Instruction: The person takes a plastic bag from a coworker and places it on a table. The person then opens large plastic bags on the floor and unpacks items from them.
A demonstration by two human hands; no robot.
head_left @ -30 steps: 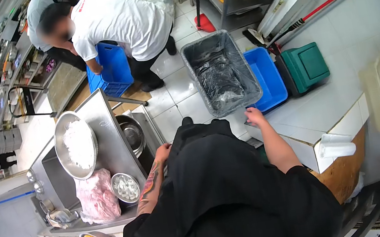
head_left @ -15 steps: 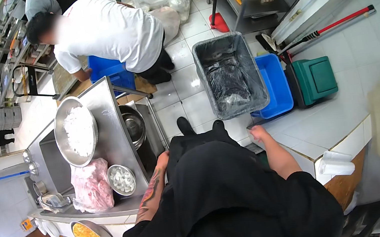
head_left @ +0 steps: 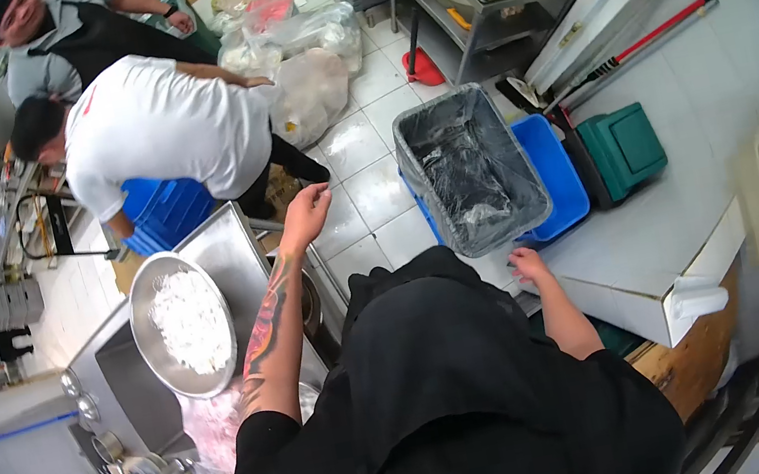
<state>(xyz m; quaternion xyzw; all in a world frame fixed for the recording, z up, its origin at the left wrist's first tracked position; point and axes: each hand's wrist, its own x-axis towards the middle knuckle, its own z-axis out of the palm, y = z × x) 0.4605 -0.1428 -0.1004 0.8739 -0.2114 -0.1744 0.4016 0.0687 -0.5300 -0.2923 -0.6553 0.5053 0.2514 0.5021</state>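
Note:
My left hand [head_left: 306, 216] is raised in front of me over the tiled floor, near the corner of the steel counter [head_left: 234, 247], its fingers loosely extended and holding nothing. Lower at the right, my right hand [head_left: 528, 266] hangs beside the white tiled ledge [head_left: 626, 254], fingers slightly curled and apart, nothing in it. Just beyond it stands a grey bin [head_left: 522, 146] lined with dark plastic, over a blue tub [head_left: 560, 175]. On the counter a metal bowl [head_left: 141, 325] holds white pieces, and a bag of pink stuff [head_left: 212, 424] lies partly behind my left arm.
A person in a white shirt [head_left: 166, 122] bends over a blue crate [head_left: 162, 212]; another person in a dark apron [head_left: 105, 32] stands behind. Clear bags [head_left: 313, 91] lie on the floor. At the right are a bread rack [head_left: 483, 16], a green bin [head_left: 626, 148] and red-handled tools [head_left: 649, 37].
My left hand has risen and reached forward from beside my body. The person in white has shifted left with the blue crate, and the aproned person is now more upright.

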